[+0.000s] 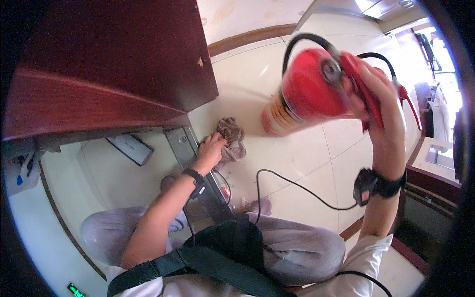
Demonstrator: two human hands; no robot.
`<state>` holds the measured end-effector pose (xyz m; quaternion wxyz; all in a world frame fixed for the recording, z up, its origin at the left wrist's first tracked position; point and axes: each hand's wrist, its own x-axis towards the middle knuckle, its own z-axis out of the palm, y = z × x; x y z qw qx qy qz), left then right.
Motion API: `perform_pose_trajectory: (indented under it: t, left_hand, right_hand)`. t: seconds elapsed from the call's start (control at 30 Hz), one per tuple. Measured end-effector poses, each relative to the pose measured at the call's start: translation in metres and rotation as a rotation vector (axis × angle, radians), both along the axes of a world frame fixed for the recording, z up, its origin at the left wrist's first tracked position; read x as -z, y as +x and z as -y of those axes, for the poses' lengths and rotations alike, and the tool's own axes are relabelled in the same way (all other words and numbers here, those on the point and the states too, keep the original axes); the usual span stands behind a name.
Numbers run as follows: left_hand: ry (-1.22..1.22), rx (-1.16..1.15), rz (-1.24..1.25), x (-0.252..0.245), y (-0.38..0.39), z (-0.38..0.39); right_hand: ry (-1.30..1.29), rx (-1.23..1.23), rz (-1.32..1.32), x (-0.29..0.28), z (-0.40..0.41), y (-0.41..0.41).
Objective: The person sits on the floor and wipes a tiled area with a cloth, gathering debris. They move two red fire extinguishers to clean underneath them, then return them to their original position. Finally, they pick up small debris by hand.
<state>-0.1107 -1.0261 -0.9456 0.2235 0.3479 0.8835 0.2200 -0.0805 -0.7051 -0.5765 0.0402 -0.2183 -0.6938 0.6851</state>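
Note:
A red fire extinguisher (pixel 311 89) with a black hose is tilted, its base towards the lower left, with my right hand (pixel 365 87) closed around its red handle at the top. Motion blurs it a little, and whether its base touches the floor I cannot tell. Behind my right hand shows part of a second red extinguisher (pixel 408 104) with a black hose. My left hand (pixel 212 150) rests on a crumpled brown cloth (pixel 232 139) on the tiled floor, beside a dark metal frame. Its fingertips touch the cloth; a grip is not plain.
A dark red wooden cabinet (pixel 148 55) stands at the upper left. The dark metal frame (pixel 185 144) runs from under it towards my legs. A flat rectangular object (pixel 131 148) lies left of the frame. A black cable (pixel 297 183) trails from my right wrist. An open-fronted wooden unit (pixel 426 200) stands at right.

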Motion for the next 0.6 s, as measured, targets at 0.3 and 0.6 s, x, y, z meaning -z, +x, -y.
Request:
perform_pose_trajectory:
  t: [0.3, 0.6]
  left_hand:
    - [-0.032, 0.0, 0.086, 0.002, -0.002, -0.004]
    - [0.024, -0.016, 0.158, 0.005, -0.011, -0.004]
  right_hand:
    - [-0.222, -0.196, -0.233, 0.038, 0.017, -0.108]
    - [-0.098, -0.315, -0.202, 0.033, 0.056, -0.196]
